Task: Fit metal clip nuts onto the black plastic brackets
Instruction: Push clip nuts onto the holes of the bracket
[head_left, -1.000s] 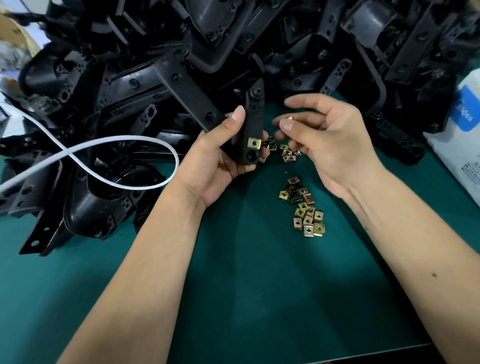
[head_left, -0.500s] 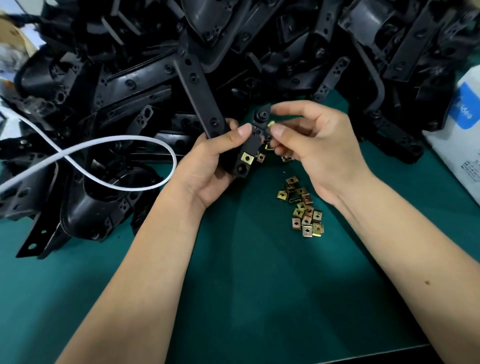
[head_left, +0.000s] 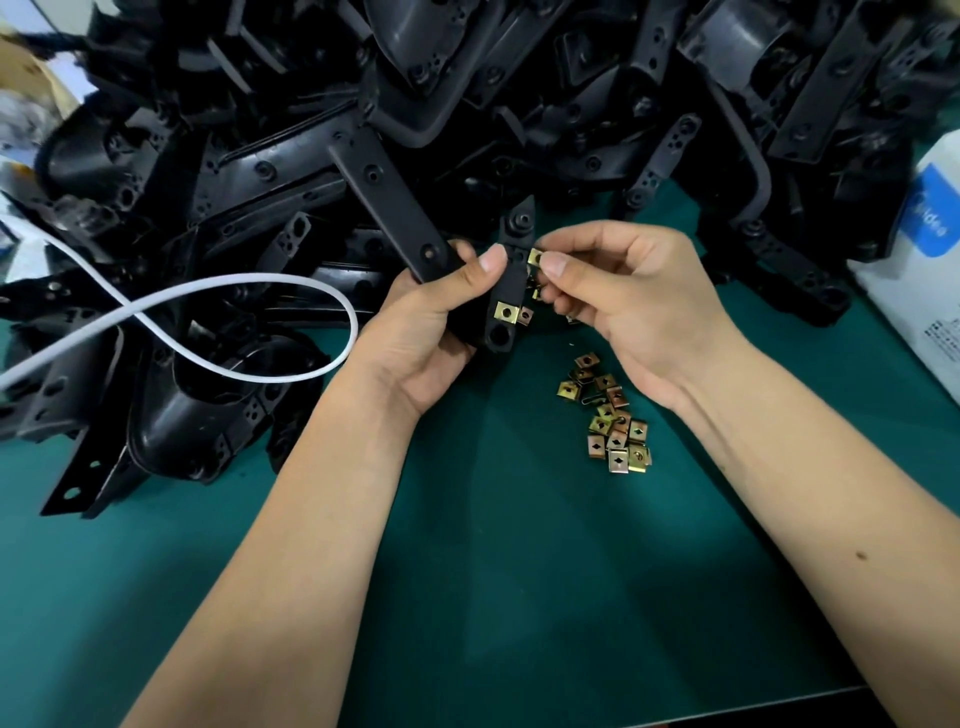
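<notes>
Black bracket (head_left: 511, 280) gripped by left hand (head_left: 431, 332) — right hand (head_left: 639, 301) pinches clip nut (head_left: 535, 256); bag (head_left: 930, 270) reads "Midea".

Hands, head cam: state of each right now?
Left hand: closed around the black bracket.
Right hand: pinching a clip nut against the bracket's edge.

Two bare forearms and hands, seen from the head camera

No sleeve, glove, watch, ring or bracelet is worn on either arm; both forearms are shown uncovered from the lower edge of the view up to the wrists. The left hand (head_left: 415, 332) and the right hand (head_left: 639, 306) are bare, with short, unpainted fingernails seen on the left thumb (head_left: 491, 259) and on a right fingertip (head_left: 555, 266). A small dark mole (head_left: 861, 556) is seen on the right forearm.
</notes>
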